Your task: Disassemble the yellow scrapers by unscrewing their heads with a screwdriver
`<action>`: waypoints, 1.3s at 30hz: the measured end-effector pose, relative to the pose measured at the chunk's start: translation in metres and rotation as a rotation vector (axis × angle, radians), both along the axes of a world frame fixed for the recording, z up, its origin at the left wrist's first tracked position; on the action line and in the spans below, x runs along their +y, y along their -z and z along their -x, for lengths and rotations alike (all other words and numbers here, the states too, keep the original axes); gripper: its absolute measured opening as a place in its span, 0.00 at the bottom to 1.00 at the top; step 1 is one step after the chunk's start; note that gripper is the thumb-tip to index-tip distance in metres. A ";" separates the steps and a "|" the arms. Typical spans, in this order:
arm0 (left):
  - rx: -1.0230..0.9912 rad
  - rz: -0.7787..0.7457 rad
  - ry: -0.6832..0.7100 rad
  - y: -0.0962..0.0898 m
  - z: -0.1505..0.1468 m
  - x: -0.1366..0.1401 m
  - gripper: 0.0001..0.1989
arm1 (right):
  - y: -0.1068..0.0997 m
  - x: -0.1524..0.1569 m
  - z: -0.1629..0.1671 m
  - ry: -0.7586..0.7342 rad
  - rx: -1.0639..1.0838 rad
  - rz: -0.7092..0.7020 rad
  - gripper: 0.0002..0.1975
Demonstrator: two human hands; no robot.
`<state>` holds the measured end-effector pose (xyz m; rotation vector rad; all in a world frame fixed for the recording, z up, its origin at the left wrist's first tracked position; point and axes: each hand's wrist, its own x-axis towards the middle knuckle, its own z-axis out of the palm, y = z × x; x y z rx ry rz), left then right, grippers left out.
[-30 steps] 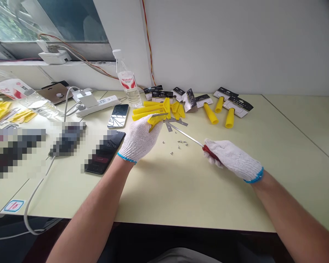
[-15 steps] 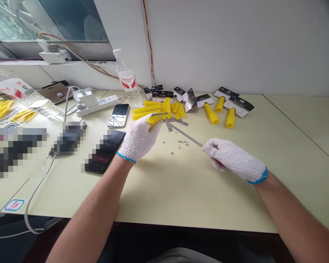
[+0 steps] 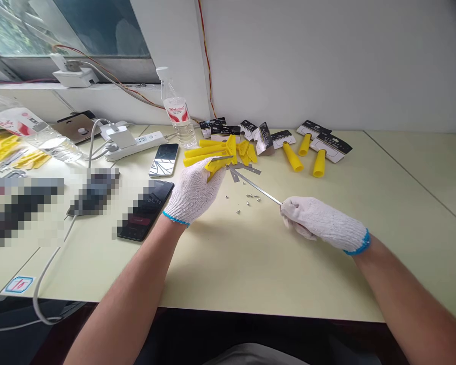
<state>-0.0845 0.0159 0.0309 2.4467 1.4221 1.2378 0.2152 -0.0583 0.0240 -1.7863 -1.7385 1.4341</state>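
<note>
Left hand: gloved, fingers pinching a yellow scraper above the bench, left of its middle; a grey blade lies along the scraper.
Right hand: gloved, fingers wrapped around a screwdriver, its handle hidden in the glove.
Screwdriver tip: ends beside the held scraper; whether it sits in a screw, I cannot tell.
Good turning: I would keep the shaft in line with the screw, press steadily while twisting, and hold the left fingers clear of tip and blade edge.
Screws: loose on the bench between the hands, easily knocked, I judge, by a low wrist.
Loose blades: flat, just beyond the screws toward the rear edge.
Bottle: standing near the rear edge, capped, clear liquid inside.
Second bottle: toward the left end, slanting in view; fill level unclear.
</note>
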 end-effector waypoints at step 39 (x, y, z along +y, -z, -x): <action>-0.046 0.006 -0.001 0.001 0.001 0.001 0.12 | -0.005 -0.002 0.006 0.164 0.128 0.027 0.32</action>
